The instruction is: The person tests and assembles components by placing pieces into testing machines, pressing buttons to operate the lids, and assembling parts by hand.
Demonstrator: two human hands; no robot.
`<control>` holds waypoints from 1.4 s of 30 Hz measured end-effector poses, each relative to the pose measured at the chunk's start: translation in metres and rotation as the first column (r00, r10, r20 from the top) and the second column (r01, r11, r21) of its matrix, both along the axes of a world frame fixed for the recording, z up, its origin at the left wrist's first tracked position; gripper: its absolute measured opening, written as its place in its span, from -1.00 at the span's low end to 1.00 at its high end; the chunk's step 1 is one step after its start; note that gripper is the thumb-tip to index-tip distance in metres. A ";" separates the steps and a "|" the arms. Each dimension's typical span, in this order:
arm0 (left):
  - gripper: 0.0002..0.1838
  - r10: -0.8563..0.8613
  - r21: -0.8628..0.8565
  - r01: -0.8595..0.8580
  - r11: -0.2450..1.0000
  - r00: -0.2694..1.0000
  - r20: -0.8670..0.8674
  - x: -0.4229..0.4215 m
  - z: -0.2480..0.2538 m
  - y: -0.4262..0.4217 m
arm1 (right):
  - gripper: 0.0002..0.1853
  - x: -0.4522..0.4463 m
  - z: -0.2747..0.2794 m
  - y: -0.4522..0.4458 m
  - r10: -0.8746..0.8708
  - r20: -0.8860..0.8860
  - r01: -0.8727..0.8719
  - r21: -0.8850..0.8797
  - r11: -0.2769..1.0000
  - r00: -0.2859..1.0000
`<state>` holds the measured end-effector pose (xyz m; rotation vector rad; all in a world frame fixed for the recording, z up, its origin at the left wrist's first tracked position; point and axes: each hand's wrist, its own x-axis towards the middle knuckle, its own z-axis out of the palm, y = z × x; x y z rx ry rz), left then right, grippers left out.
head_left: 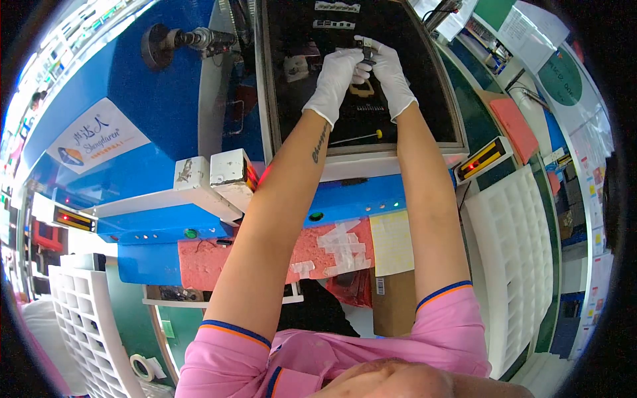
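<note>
Both hands wear white gloves and meet over a black panel (pixel 292 119) with a metal frame. Between their fingertips is a small dark part with a light top (pixel 366 45). My left hand (pixel 337 78) closes on its left side, and my right hand (pixel 391 73) pinches it from the right. A tan ring-shaped piece (pixel 361 90) lies on the panel just below the hands. Nearer the front edge lies a thin tool with a yellow end (pixel 378 134). Two light strips, an upper one (pixel 337 7) and a lower one (pixel 333 24), lie farther back.
A blue machine body (pixel 126 199) with a round handle (pixel 158 46) stands left. White blocks (pixel 229 176) and a yellow-black sensor (pixel 481 159) flank the panel's front. White foam trays stand at the right (pixel 511 259) and lower left (pixel 83 318). Pink foam (pixel 212 262) lies below.
</note>
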<state>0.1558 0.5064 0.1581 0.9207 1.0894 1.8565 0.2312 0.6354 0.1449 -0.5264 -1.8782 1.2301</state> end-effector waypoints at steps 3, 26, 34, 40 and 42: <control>-0.73 0.003 -0.019 -0.003 1.000 1.000 0.003 0.001 0.000 0.000 | -0.65 0.001 0.000 -0.001 0.032 -0.031 -0.031 0.003 0.999 0.999; -0.72 0.011 -0.012 -0.011 1.000 1.000 0.009 0.000 0.000 0.000 | -0.64 -0.002 -0.001 0.003 0.075 -0.055 -0.079 -0.076 0.994 0.996; -0.72 0.001 0.000 -0.001 1.000 1.000 0.022 -0.001 -0.001 0.000 | -0.66 -0.001 -0.002 0.003 0.048 -0.024 -0.049 -0.032 0.998 0.999; -0.72 0.021 -0.011 -0.021 1.000 1.000 0.020 0.002 0.001 -0.002 | -0.66 0.001 0.004 -0.006 0.047 -0.041 -0.049 -0.052 0.997 0.998; -0.72 0.019 -0.009 -0.019 1.000 1.000 0.018 0.002 0.001 -0.002 | -0.68 0.001 0.003 -0.005 0.037 -0.027 -0.038 -0.023 0.999 0.999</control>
